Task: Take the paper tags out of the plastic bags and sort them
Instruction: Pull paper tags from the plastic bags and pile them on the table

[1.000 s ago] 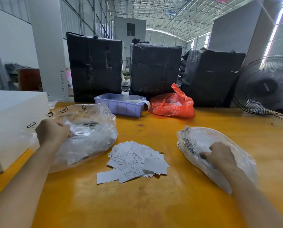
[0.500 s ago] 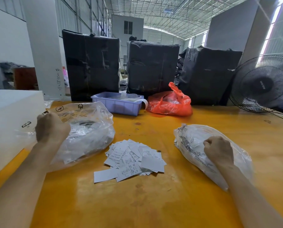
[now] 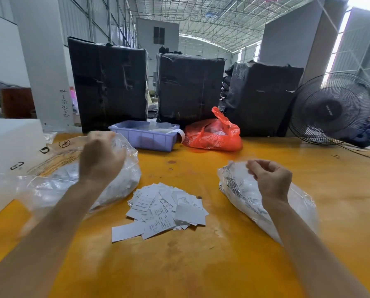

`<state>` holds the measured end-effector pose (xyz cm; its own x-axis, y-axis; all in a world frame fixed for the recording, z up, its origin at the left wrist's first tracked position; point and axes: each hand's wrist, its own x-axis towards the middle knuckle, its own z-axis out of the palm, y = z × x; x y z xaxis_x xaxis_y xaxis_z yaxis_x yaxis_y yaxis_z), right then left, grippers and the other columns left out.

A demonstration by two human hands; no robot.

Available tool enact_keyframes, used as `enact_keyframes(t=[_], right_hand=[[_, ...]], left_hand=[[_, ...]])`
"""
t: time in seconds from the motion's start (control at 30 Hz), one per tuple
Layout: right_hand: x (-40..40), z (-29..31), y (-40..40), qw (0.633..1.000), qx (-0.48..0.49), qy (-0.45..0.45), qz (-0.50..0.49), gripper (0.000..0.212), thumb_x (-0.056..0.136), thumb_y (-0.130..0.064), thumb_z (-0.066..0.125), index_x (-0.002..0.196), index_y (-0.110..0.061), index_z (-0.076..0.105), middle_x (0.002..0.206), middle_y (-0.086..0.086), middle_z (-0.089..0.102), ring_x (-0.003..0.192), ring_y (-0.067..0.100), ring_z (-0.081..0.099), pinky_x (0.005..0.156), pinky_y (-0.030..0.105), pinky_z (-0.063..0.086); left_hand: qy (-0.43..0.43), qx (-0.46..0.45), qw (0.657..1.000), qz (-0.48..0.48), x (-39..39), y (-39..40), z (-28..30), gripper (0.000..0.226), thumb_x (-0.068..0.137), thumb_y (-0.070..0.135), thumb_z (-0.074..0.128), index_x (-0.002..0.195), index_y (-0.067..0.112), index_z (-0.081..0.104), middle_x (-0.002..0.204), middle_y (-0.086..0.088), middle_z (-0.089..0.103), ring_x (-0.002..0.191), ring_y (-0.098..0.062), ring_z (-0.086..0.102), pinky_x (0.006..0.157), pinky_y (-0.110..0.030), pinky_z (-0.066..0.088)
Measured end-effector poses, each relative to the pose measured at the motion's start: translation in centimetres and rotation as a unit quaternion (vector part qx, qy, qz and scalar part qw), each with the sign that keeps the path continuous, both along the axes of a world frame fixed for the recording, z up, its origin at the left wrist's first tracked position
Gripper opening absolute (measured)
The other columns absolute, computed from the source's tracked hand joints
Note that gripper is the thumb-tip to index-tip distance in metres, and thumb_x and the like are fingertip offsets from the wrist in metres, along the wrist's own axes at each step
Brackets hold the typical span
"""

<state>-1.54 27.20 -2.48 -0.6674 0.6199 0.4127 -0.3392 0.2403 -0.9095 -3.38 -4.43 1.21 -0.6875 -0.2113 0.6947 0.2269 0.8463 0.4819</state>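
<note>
Head view looks down on a glossy yellow desk (image 3: 233, 265) with two clear plastic bags and a loose heap of paper tags (image 3: 164, 209) lying between them.

The step in hand appears to be the emptying: both hands are raised at the bags, not at the heap. The left hand (image 3: 100, 160) is lifted over the left bag (image 3: 119, 183), fingers curled into a fist; motion blur hides whether its grip holds film, tags or nothing, so I cannot tell. The right hand (image 3: 270, 179) has its grip pinched together, thumb against fingertips, on the upper film of the right bag (image 3: 240, 190), seemingly pulling it up and open.

Next, I judge, a hand must get into a bag mouth, draw out tags and drop them with the heap; sorting looks not yet begun, since the heap is an overlapping jumble.

Both bags are thin, crinkly, translucent film with black print, slumped and shapeless, with pale contents showing faintly inside. Such film likely slips and clings, so finding the opening may need both hands. The tags are small flat white rectangles with fine dark print, light enough to scatter.

Behind stand a lilac plastic tray (image 3: 145, 136), an orange bag (image 3: 212, 134), black-wrapped bales (image 3: 109, 82) and a fan (image 3: 332, 108).
</note>
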Motion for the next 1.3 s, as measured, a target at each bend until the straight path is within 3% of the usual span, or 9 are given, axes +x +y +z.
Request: enact_keyframes(t=[0.07, 0.13, 0.23, 0.33, 0.63, 0.73, 0.97, 1.13, 1.3], right_hand=[[0.6, 0.5, -2.1, 0.982, -0.142, 0.005, 0.124, 0.001, 0.081, -0.005, 0.069, 0.082, -0.006, 0.069, 0.069, 0.007, 0.071, 0.058, 0.010, 0.066, 0.054, 0.019, 0.052], [1.1, 0.5, -4.3, 0.948, -0.214, -0.027, 0.233, 0.004, 0.083, -0.005, 0.066, 0.081, -0.007, 0.069, 0.070, 0.006, 0.072, 0.060, 0.011, 0.066, 0.054, 0.019, 0.052], [1.6, 0.0, -7.1, 0.927, -0.163, -0.080, 0.329, 0.006, 0.084, -0.006, 0.065, 0.079, -0.007, 0.069, 0.071, 0.006, 0.072, 0.059, 0.011, 0.064, 0.055, 0.020, 0.051], [2.0, -0.5, -8.6, 0.921, -0.111, -0.102, 0.360, 0.003, 0.080, -0.008, 0.069, 0.077, -0.006, 0.069, 0.066, 0.007, 0.071, 0.054, 0.012, 0.062, 0.052, 0.018, 0.050], [2.3, -1.1, -9.4, 0.913, -0.029, -0.147, 0.380, 0.020, 0.081, -0.026, 0.066, 0.072, -0.008, 0.068, 0.067, 0.009, 0.069, 0.058, 0.013, 0.061, 0.055, 0.020, 0.049], [2.2, -1.1, -9.6, 0.912, -0.031, -0.140, 0.383, 0.024, 0.086, -0.027, 0.061, 0.074, -0.006, 0.067, 0.068, 0.009, 0.068, 0.059, 0.015, 0.061, 0.058, 0.022, 0.049], [2.8, -0.6, -9.6, 0.881, -0.048, -0.192, 0.429, 0.055, 0.060, -0.032, 0.077, 0.104, -0.001, 0.061, 0.082, 0.011, 0.074, 0.074, 0.020, 0.071, 0.064, 0.024, 0.053], [2.5, -1.1, -9.9, 0.886, -0.053, -0.198, 0.417, 0.011, 0.075, -0.006, 0.074, 0.083, -0.004, 0.066, 0.074, 0.009, 0.070, 0.071, 0.018, 0.068, 0.064, 0.022, 0.053], [1.7, -1.1, -9.0, 0.912, -0.136, -0.142, 0.361, 0.009, 0.083, 0.004, 0.063, 0.083, -0.005, 0.061, 0.072, 0.010, 0.069, 0.067, 0.019, 0.069, 0.059, 0.022, 0.053]], left_hand=[[-0.024, 0.059, 0.991, -0.114, 0.5, 2.0, -0.2, 0.035, 0.086, 0.019, 0.066, 0.116, 0.002, 0.061, 0.108, -0.012, 0.064, 0.097, -0.026, 0.061, 0.077, -0.027, 0.047], [-0.125, 0.175, 0.945, -0.247, 1.3, 3.9, -0.4, 0.030, 0.084, 0.036, 0.064, 0.101, 0.011, 0.066, 0.093, 0.000, 0.067, 0.088, -0.018, 0.065, 0.068, -0.021, 0.050], [-0.285, 0.291, 0.849, -0.336, 2.1, 6.4, -1.1, 0.047, 0.071, 0.058, 0.054, 0.089, 0.015, 0.065, 0.095, -0.002, 0.070, 0.087, -0.019, 0.067, 0.064, -0.021, 0.052], [-0.363, 0.309, 0.803, -0.357, 2.5, 7.0, -1.8, 0.061, 0.063, 0.061, 0.058, 0.097, 0.011, 0.068, 0.096, 0.000, 0.073, 0.087, -0.016, 0.069, 0.065, -0.022, 0.052], [-0.378, 0.321, 0.789, -0.363, 2.5, 6.1, -2.2, 0.015, 0.072, 0.014, 0.075, 0.083, 0.004, 0.074, 0.071, -0.007, 0.073, 0.059, -0.008, 0.068, 0.050, -0.014, 0.050], [-0.364, 0.337, 0.790, -0.360, 2.3, 6.1, -2.3, 0.008, 0.075, 0.011, 0.074, 0.078, 0.004, 0.074, 0.066, -0.006, 0.072, 0.054, -0.007, 0.066, 0.048, -0.013, 0.048], [-0.302, 0.432, 0.776, -0.346, 2.0, 6.5, -2.9, 0.014, 0.070, 0.015, 0.075, 0.079, 0.006, 0.071, 0.068, -0.003, 0.072, 0.054, -0.005, 0.065, 0.050, -0.013, 0.049], [-0.274, 0.492, 0.749, -0.350, 1.9, 6.8, -3.1, 0.013, 0.082, 0.008, 0.067, 0.092, 0.001, 0.062, 0.070, -0.007, 0.073, 0.055, -0.009, 0.067, 0.050, -0.016, 0.051], [-0.291, 0.452, 0.764, -0.357, 1.8, 6.5, -3.2, 0.035, 0.076, -0.007, 0.069, 0.102, 0.008, 0.052, 0.076, -0.010, 0.074, 0.064, -0.015, 0.070, 0.057, -0.019, 0.055]])
